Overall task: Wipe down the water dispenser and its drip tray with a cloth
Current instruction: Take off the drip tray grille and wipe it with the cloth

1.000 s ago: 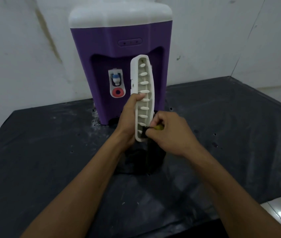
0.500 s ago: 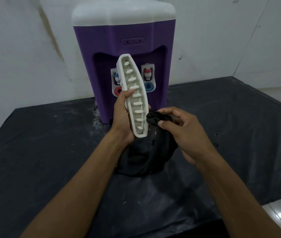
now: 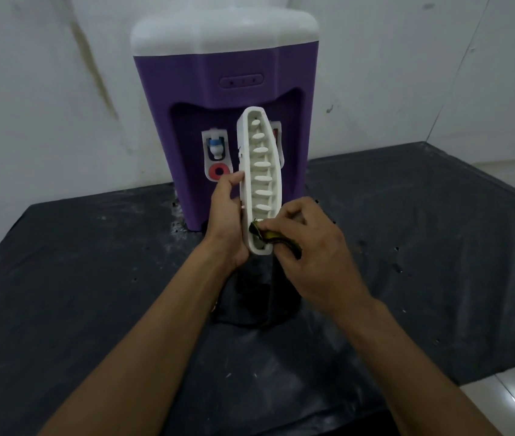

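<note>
Head view, cloth [image 3: 271, 237] pressed into drip tray [image 3: 264, 166]

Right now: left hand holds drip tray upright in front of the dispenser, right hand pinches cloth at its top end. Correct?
No: the head view shows the right hand pinching the cloth at the bottom end of the drip tray, not the top. The left hand does hold it upright in front of the dispenser.

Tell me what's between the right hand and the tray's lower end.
A dark cloth with a yellow edge: the right hand pinches it and presses it against the tray's bottom slots, seen in the head view.
</note>
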